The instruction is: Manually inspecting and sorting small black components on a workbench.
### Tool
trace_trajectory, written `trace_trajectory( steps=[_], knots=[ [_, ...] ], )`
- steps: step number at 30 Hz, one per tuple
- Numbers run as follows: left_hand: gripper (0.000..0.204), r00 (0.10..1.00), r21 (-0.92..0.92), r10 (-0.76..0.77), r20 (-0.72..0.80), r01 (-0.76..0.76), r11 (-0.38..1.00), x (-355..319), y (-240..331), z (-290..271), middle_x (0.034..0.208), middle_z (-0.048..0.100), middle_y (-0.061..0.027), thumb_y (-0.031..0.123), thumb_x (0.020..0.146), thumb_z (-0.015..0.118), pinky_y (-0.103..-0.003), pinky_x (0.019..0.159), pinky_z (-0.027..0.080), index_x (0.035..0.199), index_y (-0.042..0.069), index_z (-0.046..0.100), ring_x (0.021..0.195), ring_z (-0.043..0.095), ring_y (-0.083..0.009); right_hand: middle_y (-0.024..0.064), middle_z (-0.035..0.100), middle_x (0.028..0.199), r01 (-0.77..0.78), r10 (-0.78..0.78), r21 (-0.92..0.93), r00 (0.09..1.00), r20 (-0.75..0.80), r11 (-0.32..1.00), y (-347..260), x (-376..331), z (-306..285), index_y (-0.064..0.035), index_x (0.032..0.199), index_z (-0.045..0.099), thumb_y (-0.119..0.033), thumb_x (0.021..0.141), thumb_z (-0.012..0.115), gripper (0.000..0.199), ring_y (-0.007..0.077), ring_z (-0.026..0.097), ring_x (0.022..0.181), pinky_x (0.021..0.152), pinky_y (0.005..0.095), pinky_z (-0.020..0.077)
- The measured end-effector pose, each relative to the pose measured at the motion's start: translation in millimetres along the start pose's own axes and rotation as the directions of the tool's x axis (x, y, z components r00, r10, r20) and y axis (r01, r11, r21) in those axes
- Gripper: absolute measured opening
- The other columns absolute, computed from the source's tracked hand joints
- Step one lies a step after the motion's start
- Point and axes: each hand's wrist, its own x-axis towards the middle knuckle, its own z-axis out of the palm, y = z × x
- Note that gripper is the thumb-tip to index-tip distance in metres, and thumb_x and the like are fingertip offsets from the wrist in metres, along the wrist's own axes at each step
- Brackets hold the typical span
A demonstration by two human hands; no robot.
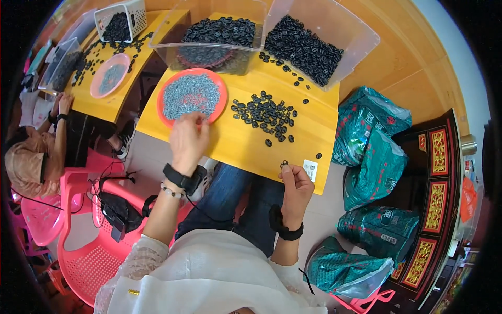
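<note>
At the near rim of a round red plate (224, 90), my left hand (188, 140) is bent over a heap of small silvery screws (189, 95). Its fingers are closed together, and whatever they pinch is too small to make out. My right hand (297, 192) is by the front edge of the yellow table (240, 152), pinching a small black oval plastic piece (284, 163) between thumb and fingertips. Between the hands and farther back, a loose pile of similar black pieces (267, 114) lies on the tabletop.
Behind the plate stands a clear bin (209, 58) of black pieces; another clear bin (361, 39) lies tipped beside it. Green sacks (366, 136) stand on the right. A pink chair (99, 251) is at left, where another person (34, 157) sits at a second yellow table (107, 107).
</note>
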Motion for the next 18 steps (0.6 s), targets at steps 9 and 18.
trace_trajectory(
  steps=[9,18],
  knots=[
    [0.014,0.991,-0.068,0.136,0.023,-0.134,0.989,-10.6,15.6,18.7,0.084,0.064,-0.0172,0.012,0.082,0.058,-0.040,0.068,0.048,0.092,0.005,0.065,0.080,0.062,-0.0322,0.0001,0.059,0.073,-0.021,0.022,-0.014,0.999,0.028,1.000,2.3,6.2,-0.2,0.0008,0.084,0.062,-0.011,0.087,0.062,0.012,0.0053,0.053,0.068,0.066,0.0183,0.0425],
    [0.042,0.894,0.068,0.345,0.285,-0.377,0.923,-46.2,80.2,49.8,0.099,0.050,-0.0123,0.011,0.080,0.059,-0.039,0.076,0.042,0.122,0.015,0.057,0.091,0.047,-0.0297,0.0001,0.060,0.073,-0.054,0.054,-0.049,0.999,-0.005,0.997,5.4,6.5,-19.9,0.0003,0.084,0.063,-0.010,0.087,0.061,0.010,0.0057,0.054,0.068,0.066,0.0187,0.0424]
  ],
)
